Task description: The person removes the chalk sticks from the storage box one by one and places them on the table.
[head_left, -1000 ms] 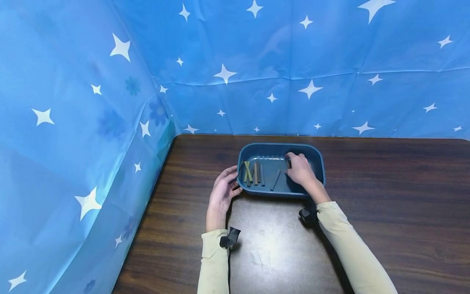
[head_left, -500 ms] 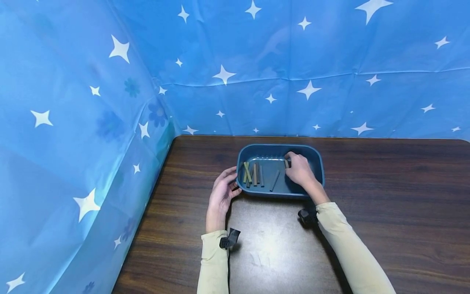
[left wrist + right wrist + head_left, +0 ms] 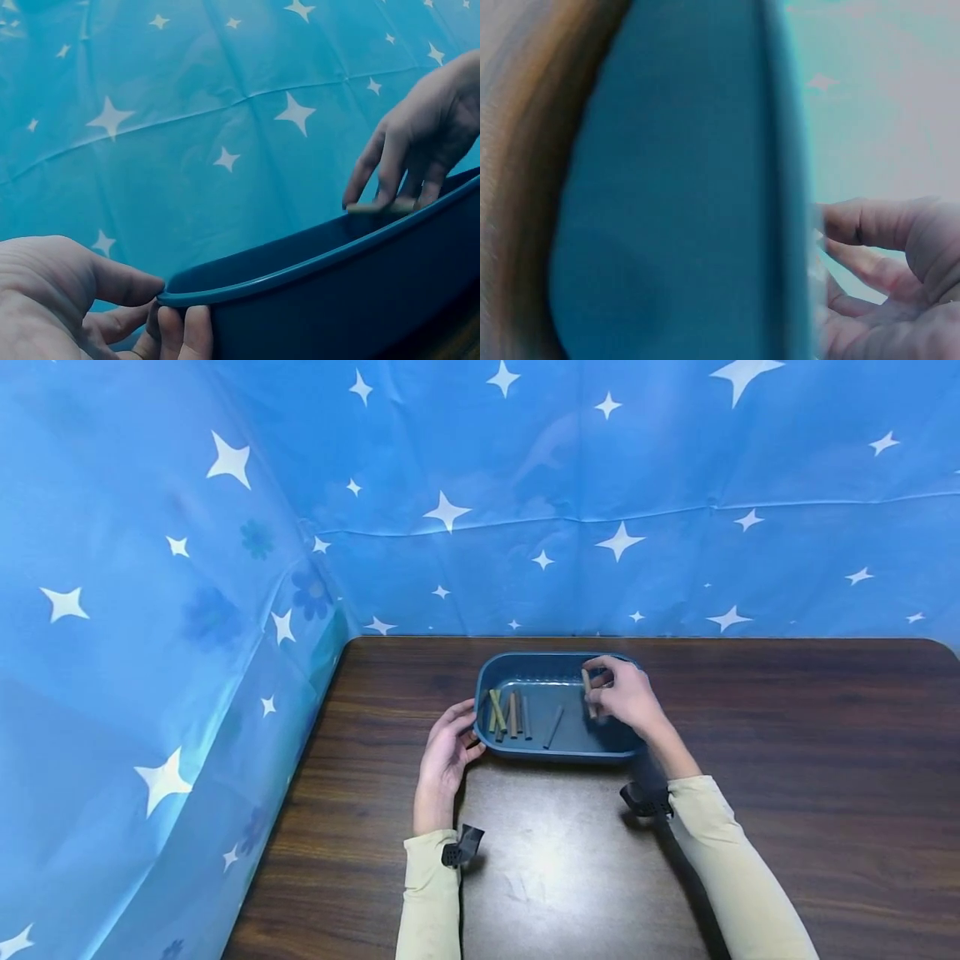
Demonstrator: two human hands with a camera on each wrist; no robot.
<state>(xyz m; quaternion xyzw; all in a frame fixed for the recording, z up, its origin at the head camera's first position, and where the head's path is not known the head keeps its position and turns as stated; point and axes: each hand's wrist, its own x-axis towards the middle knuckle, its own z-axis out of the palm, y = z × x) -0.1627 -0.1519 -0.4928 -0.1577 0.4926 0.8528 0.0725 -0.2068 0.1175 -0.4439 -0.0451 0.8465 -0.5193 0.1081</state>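
Observation:
A blue plastic tub [image 3: 558, 755] stands on the table. My left hand [image 3: 444, 760] holds its left end, and the left wrist view shows fingertips [image 3: 196, 322] against the outer wall just under the rim [image 3: 300, 264]. My right hand [image 3: 628, 697] pinches a short tan stick [image 3: 588, 693], slim like a piece of chalk, over the tub's right part. In the tub's left part lie several similar sticks: yellowish [image 3: 497, 710], brown [image 3: 513, 717] and grey [image 3: 527, 718]. A single grey stick [image 3: 553, 727] lies slanted near the middle. The right wrist view is mostly filled by the tub's wall [image 3: 675, 187].
The dark wood-grain table [image 3: 810, 760] extends on both sides of the tub. A blue cloth with white stars [image 3: 675, 460] hangs behind and along the left side. Small black cameras [image 3: 462, 846] sit at both wrists, over pale sleeves.
My right hand has risen from the tub's floor, and the tan stick now shows between its fingers. My left hand keeps its place at the tub's left end. The view has shifted slightly.

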